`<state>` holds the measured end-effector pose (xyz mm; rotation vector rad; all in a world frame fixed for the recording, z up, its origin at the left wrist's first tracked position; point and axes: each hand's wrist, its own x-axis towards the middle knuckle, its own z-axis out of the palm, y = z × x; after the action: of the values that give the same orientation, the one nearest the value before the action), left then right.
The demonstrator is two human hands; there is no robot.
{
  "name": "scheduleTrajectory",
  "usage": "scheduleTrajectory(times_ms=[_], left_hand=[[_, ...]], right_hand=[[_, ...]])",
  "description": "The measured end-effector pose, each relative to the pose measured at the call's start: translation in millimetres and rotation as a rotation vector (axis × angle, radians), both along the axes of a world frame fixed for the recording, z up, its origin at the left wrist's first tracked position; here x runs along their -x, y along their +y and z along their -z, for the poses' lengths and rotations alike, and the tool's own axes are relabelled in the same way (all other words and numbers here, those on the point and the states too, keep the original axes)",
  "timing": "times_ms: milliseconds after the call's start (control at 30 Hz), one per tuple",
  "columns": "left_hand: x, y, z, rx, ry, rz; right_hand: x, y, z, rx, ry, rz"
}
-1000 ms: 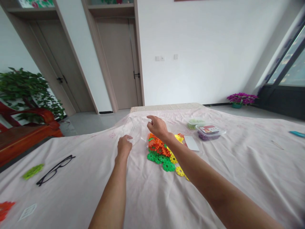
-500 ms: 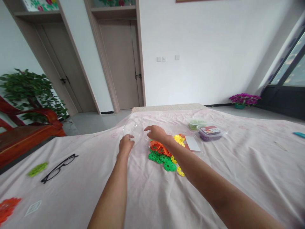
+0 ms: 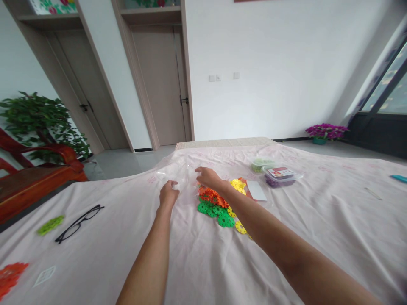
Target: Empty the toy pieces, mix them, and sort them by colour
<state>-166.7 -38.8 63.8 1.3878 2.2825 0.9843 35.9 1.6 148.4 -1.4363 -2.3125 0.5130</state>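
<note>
Clear plastic blends into the pale pink cloth (image 3: pixel 190 254), so the see-through container (image 3: pixel 182 178) between your hands shows only as faint rims and glints; you can't make out its full outline. Taking that container as the clock's centre, your left hand (image 3: pixel 169 195) sits just beside it at seven o'clock, thumb and fingers slightly parted. Your right hand (image 3: pixel 209 177) is at three o'clock, forefinger stretched out and the other fingers curled. You can't tell whether either hand grips the plastic.

At four o'clock lies a heap of orange, green and yellow slotted discs (image 3: pixel 212 197), and your right forearm (image 3: pixel 270 224) crosses over it, hiding part of the heap. Toward three o'clock are a white card (image 3: pixel 257 190), then a lidded box with dark purple contents (image 3: pixel 280 176), partly covering a box with green contents (image 3: pixel 261 164). Farther that way, a blue object (image 3: pixel 400 179) is cut off by the frame edge. At eight o'clock lie black eyeglasses (image 3: pixel 79 223), a blurred lime-green cluster (image 3: pixel 51 225) and an orange cluster (image 3: pixel 11 277), cropped at the edge.
</note>
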Motion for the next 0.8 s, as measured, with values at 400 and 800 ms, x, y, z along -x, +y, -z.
scheduleTrajectory(times_ms=[400,800], left_hand=[[-0.9,-6.1,-18.5,0.029,0.149,0.016],[-4.2,-9.4,-35.4,0.071,0.285,-0.018]], right_hand=[[1.4,-19.3,-39.6,-0.242,-0.183,0.075],[5.2,-23.1,-47.6,-0.182,-0.215,0.047]])
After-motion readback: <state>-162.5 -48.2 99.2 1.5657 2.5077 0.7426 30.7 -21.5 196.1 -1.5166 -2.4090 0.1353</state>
